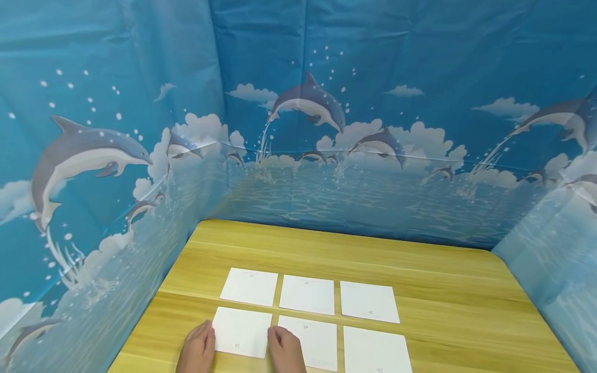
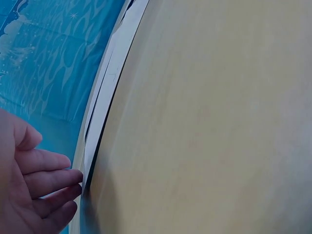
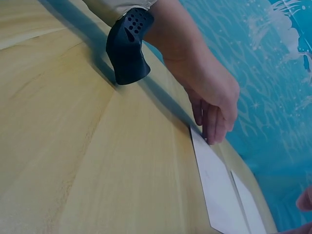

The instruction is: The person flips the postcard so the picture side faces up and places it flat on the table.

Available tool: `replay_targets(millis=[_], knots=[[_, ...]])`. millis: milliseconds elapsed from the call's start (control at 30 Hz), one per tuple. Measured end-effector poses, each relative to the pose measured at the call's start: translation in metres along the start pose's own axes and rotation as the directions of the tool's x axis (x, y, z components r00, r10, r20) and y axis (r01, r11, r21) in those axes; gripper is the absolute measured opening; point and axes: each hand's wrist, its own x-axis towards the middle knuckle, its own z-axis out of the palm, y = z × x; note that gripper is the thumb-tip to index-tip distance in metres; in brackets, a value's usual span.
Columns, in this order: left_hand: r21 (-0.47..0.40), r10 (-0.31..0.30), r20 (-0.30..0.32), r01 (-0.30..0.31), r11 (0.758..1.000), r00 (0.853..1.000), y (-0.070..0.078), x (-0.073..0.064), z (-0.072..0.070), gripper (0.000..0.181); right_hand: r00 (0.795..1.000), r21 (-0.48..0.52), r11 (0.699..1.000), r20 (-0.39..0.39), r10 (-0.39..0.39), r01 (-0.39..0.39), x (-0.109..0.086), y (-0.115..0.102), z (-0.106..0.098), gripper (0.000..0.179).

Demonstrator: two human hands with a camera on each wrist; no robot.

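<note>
White cards lie in two rows of three. My left hand (image 1: pixel 197 348) touches the left edge of the front-left card (image 1: pixel 242 331). In the left wrist view, its fingers (image 2: pixel 48 178) are loosely extended, thumb apart, fingertips right at that card (image 2: pixel 109 87), seen almost edge-on. My right hand (image 1: pixel 285 349) is at the card's right edge, overlapping the front-middle card (image 1: pixel 317 339). In the right wrist view, the left hand (image 3: pixel 214 102) reaches down to the card (image 3: pixel 217 187), and only the right hand's fingertips (image 3: pixel 306 200) show at the lower right corner.
The yellow wood-grain table (image 1: pixel 448 280) runs back to a blue dolphin-print curtain (image 1: pixel 298 197) that surrounds it on the sides. Beyond the held card stand the back-row cards (image 1: pixel 249 287) (image 1: pixel 307 295) (image 1: pixel 368 301). A front-right card (image 1: pixel 377 349) lies nearer. A black wrist mount (image 3: pixel 129 48) sits on the left wrist.
</note>
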Motion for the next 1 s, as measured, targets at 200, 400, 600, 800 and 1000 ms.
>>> replay_targets(millis=[200, 400, 600, 800, 1000], knots=[[0.016, -0.013, -0.01, 0.013, 1.0, 1.0, 0.0, 0.0, 0.001, 0.039, 0.999, 0.012, 1.0, 0.033, 0.02, -0.02, 0.002, -0.003, 0.002, 0.032], [0.008, 0.026, -0.021, -0.025, 1.0, 0.999, 0.0, -0.001, 0.001, 0.038, 0.999, 0.01, 1.0, 0.045, 0.022, -0.022, 0.002, -0.005, 0.004, 0.036], [-0.017, 0.052, -0.009, -0.052, 0.998, 0.999, 0.001, -0.001, 0.005, 0.037, 0.998, 0.023, 0.998, 0.042, 0.05, -0.051, 0.002, -0.007, 0.007, 0.036], [-0.064, 0.071, -0.066, -0.076, 0.995, 0.995, 0.002, -0.001, 0.01, 0.034, 0.998, 0.037, 0.997, 0.02, 0.064, -0.065, 0.003, -0.007, 0.009, 0.028], [-0.109, -0.002, -0.025, 0.0, 0.994, 1.0, 0.005, 0.001, 0.008, 0.038, 0.999, 0.028, 0.998, 0.007, 0.054, -0.054, 0.004, -0.006, 0.01, 0.036]])
